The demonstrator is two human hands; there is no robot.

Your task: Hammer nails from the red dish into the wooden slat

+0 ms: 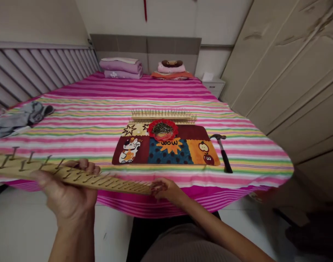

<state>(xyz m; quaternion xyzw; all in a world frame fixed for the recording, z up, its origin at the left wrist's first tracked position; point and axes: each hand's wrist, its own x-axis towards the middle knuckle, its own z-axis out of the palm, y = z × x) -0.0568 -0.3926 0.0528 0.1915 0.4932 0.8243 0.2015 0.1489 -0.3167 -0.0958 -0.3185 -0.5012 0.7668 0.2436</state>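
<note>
A person's left hand (70, 198) holds a nail-studded wooden strip (106, 183) aloft above the near edge of a striped bed (87, 120), its grip closed around the wood with the thumb on the near side and fingers over the far edge. The right hand (168, 191) meets the strip's other end with fingers curled; whether that grip clamps the wood cannot be told. The strip looks stiff and fairly light but long enough to tip if held at one end, and its upright nails (31, 157) look ready to prick. Bare edges and the end appear the safest holds, one hand toward each end, palms off the nail rows.

Farther in, a hammer (226, 160) lies beside a patterned mat (170, 158), where a red dish (152, 131) holds a heap of loose nails (161, 128), small, hard and easily scattered. Beyond the dish sits a second nail-studded strip (161, 118). Folded bedding (121, 66) rests by the headboard (128, 43).
</note>
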